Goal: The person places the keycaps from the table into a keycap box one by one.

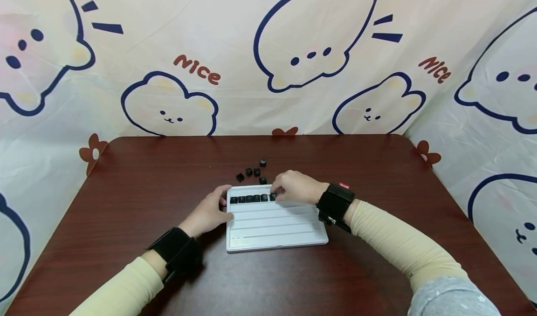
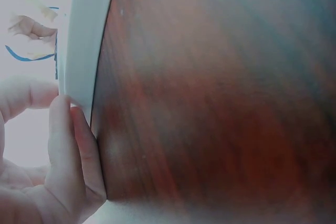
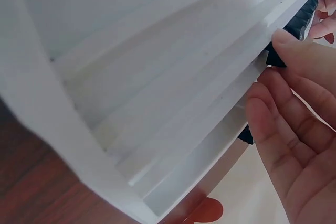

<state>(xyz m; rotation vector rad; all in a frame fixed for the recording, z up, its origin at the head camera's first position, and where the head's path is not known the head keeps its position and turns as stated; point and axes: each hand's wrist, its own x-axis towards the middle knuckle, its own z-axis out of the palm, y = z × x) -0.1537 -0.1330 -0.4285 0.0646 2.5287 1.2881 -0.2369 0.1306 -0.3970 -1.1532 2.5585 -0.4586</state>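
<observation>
A white ridged tray lies on the table, its top row partly filled by a line of small black keycaps. My left hand grips the tray's left edge, thumb at the side and fingers around the far corner. In the left wrist view its fingertips press against the white rim. At the right end of the line, my right hand pinches a black keycap between thumb and fingers, down in the top row. The right part of that row, seen in the right wrist view, holds no keycaps.
Several loose black keycaps lie on the table just beyond the tray's far edge, one keycap close to the right hand. The dark brown table ends at a printed cloth backdrop.
</observation>
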